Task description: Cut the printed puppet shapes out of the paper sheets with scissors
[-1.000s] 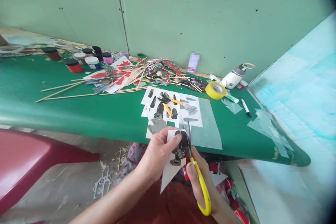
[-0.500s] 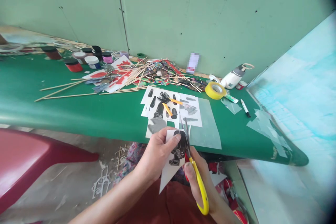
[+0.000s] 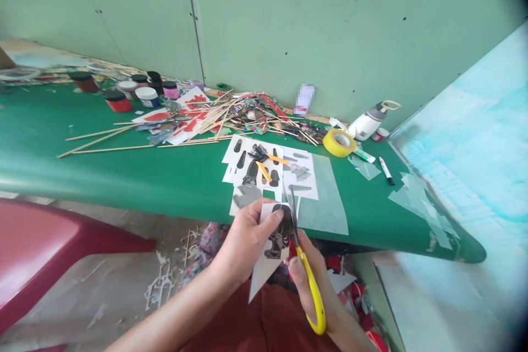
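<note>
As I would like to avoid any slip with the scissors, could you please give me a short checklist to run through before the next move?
1. Left hand gripping the printed paper: ok.
2. Right hand holding the yellow-handled scissors: ok.
3. Scissor blades parted at the tips: ok.
4. Left thumb clear of the visible blade: ok, it lies on the print.
5. Fingers behind the paper clear of the blades: cannot tell, hidden.
6. Orange-handled tool out of the way: ok, lying on printed sheets.

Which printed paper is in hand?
The pointed-bottomed piece, pinched in the left hand beside the yellow-handled scissors in the right hand. The other printed sheets lie on the green table.
</note>
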Demonstrator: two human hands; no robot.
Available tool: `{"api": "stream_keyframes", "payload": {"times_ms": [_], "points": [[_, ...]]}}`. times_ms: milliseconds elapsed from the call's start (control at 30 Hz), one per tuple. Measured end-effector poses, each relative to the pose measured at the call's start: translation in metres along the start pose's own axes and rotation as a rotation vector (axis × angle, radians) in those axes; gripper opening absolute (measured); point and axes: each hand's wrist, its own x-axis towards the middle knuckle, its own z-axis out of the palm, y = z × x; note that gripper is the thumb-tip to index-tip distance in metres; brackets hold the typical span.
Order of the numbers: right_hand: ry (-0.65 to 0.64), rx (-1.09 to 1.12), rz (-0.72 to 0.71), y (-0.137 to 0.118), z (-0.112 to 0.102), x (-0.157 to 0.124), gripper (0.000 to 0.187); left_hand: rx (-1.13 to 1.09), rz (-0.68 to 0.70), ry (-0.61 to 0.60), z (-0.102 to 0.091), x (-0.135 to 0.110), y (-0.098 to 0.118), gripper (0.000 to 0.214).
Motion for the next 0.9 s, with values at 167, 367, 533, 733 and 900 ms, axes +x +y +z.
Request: {"api": "stream_keyframes", "payload": {"times_ms": [167,367,533,733,900], "points": [[-0.001,0.029,0.009,-0.0002,0.0008,-0.0017,0.044,0.002,-0.007,-0.003,0.0006,-0.0009,0.0016,0.023],[-0.015,0.011,0.025,0.0009,0.0,-0.0017,0.045,0.009,-0.006,0.006,0.0003,0.0,0.0028,0.025],[-0.01,0.015,0.036,-0.0012,0.0008,-0.0016,0.046,0.063,0.008,0.028,0.0008,-0.0002,0.0042,0.024],[-0.002,-0.007,0.02,-0.0008,-0.0011,-0.0007,0.041,0.098,0.012,0.026,0.0005,0.0013,0.0052,0.026],[-0.007,-0.036,0.006,0.0056,-0.0049,-0.001,0.023,0.146,0.017,0.017,-0.0006,0.0023,0.0046,0.026]]}}
